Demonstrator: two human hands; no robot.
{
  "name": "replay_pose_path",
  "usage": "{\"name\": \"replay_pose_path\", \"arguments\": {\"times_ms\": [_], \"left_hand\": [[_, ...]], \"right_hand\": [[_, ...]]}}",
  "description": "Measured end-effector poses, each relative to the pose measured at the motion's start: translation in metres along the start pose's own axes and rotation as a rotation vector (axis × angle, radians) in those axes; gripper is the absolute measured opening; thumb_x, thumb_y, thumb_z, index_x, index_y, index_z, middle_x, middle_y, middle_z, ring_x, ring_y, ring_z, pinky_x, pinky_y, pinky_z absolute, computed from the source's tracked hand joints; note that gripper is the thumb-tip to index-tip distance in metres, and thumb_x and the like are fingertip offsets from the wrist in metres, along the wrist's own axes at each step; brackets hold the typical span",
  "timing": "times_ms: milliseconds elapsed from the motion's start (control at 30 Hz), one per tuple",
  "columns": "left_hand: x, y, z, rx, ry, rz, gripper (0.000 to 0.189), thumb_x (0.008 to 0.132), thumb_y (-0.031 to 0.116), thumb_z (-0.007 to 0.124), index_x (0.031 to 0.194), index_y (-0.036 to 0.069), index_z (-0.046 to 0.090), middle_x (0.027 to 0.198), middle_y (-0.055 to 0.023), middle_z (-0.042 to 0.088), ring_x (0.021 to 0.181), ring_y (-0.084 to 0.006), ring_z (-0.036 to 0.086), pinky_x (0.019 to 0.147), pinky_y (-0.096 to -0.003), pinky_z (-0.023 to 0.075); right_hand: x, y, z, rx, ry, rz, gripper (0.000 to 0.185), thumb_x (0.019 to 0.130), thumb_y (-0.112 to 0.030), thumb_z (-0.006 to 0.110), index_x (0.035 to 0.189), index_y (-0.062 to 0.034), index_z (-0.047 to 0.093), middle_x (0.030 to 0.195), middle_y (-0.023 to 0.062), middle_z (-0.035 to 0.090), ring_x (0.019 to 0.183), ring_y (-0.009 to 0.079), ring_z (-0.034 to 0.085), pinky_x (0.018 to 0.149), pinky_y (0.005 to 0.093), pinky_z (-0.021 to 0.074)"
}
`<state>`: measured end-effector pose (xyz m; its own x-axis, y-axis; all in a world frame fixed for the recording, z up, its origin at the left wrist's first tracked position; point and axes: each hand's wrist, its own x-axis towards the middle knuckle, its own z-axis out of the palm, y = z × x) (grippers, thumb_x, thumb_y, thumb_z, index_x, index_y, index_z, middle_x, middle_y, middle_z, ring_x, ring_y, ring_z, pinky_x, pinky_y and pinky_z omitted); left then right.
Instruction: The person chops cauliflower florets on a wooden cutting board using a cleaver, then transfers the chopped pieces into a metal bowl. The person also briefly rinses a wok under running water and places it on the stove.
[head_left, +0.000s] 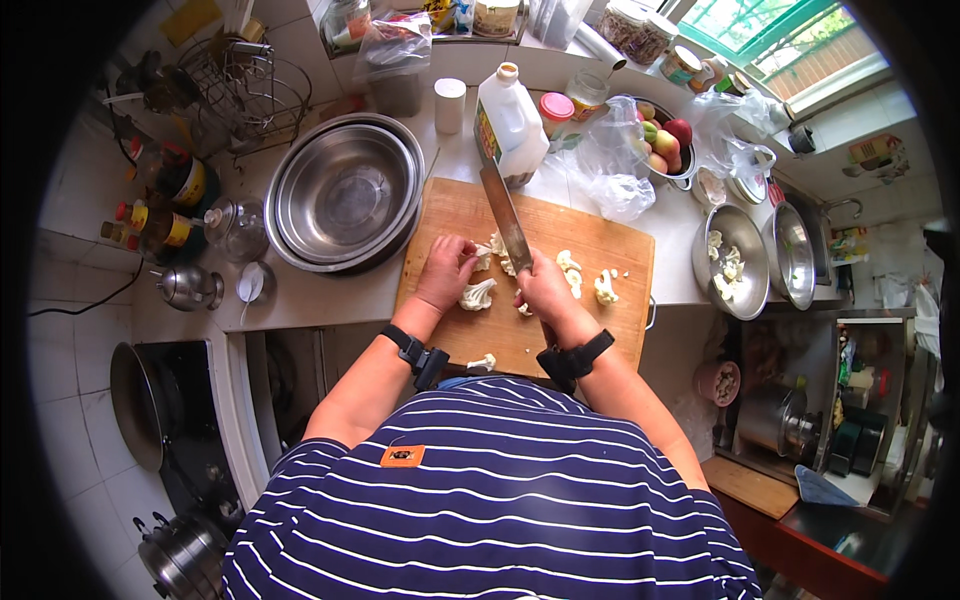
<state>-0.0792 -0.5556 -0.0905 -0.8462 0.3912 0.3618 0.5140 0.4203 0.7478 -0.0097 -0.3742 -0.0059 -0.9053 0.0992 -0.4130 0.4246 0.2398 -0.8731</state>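
My right hand (545, 289) grips a kitchen knife (504, 210), its broad blade pointing away from me over a wooden cutting board (442, 345). To its left, the fingers of my left hand (448, 271) rest on a cauliflower piece (482, 259) close to the blade. A larger cauliflower floret (477, 295) lies just below those fingers. More florets, such as one cauliflower floret (606, 288), are spread to the right of the knife. Another small floret (482, 363) sits at the board's near edge. The blade hides part of the pieces under it.
Nested steel basins (274, 217) stand left of the board. A plastic jug (517, 124) is right behind it, near the knife tip. A steel bowl (756, 296) with cauliflower pieces sits at the right, beside another steel bowl (793, 255). Fruit (664, 142) fills a pot at the back.
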Motion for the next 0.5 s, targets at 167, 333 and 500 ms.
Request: {"name": "replay_pose_path", "arguments": {"times_ms": [167,333,500], "left_hand": [[-0.003,0.0,0.005,-0.042,0.014,-0.023,0.016,0.078,0.007,0.073,0.088,0.004,0.061,0.086,-0.0119,0.061,0.085,-0.0328,0.057,0.078,-0.0413,0.0466],[-0.003,-0.001,0.006,-0.042,0.005,-0.031,0.017,0.077,0.007,0.074,0.088,0.003,0.061,0.086,-0.0123,0.062,0.086,-0.0334,0.057,0.078,-0.0414,0.0468],[-0.002,-0.001,0.008,-0.021,-0.006,-0.008,0.016,0.077,0.006,0.073,0.087,0.003,0.061,0.086,-0.0133,0.063,0.087,-0.0348,0.057,0.079,-0.0422,0.0466]], "right_hand": [[-0.007,-0.006,0.007,0.019,-0.048,-0.023,0.038,0.091,-0.002,0.042,0.126,-0.0045,0.056,0.067,0.0081,0.061,0.049,0.0155,0.06,0.045,0.0313,0.0475],[-0.007,-0.01,0.014,-0.007,-0.059,-0.038,0.042,0.089,0.0,0.042,0.128,-0.0048,0.055,0.069,0.0099,0.062,0.049,0.0162,0.06,0.045,0.0315,0.0486],[-0.003,-0.011,0.01,-0.073,-0.112,0.029,0.035,0.091,-0.003,0.042,0.124,-0.0031,0.054,0.072,0.0066,0.06,0.049,0.0144,0.06,0.043,0.029,0.0469]]}}
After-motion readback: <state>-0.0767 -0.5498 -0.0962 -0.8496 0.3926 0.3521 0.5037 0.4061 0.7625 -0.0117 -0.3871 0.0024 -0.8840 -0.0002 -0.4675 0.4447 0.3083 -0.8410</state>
